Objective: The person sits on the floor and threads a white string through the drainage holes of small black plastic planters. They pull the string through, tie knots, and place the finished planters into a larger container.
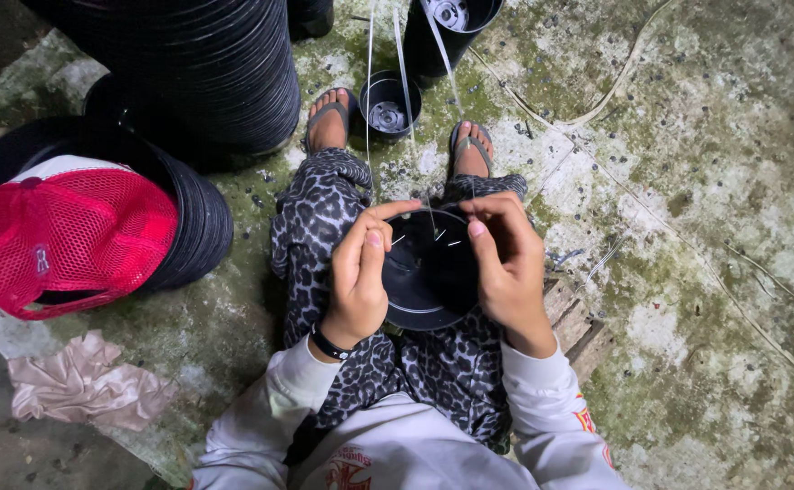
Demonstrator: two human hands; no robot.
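A black plastic pot (pixel 426 281) rests on my lap between both hands. My left hand (pixel 358 272) grips its left rim, thumb and forefinger pinched at the top edge. My right hand (pixel 506 263) holds the right rim, fingers curled over the edge. Thin white strands (pixel 403 82) run from the pot's rim up and away past my feet. Short strand ends poke through the pot's wall inside.
A tall stack of black pots (pixel 206 73) lies at upper left. A red mesh cap (pixel 66 236) sits on another pot stack (pixel 202 222). Small black pots (pixel 389 104) stand between my sandalled feet. A pink cloth (pixel 79 386) lies on the mossy concrete. Wood planks (pixel 578 322) are under me.
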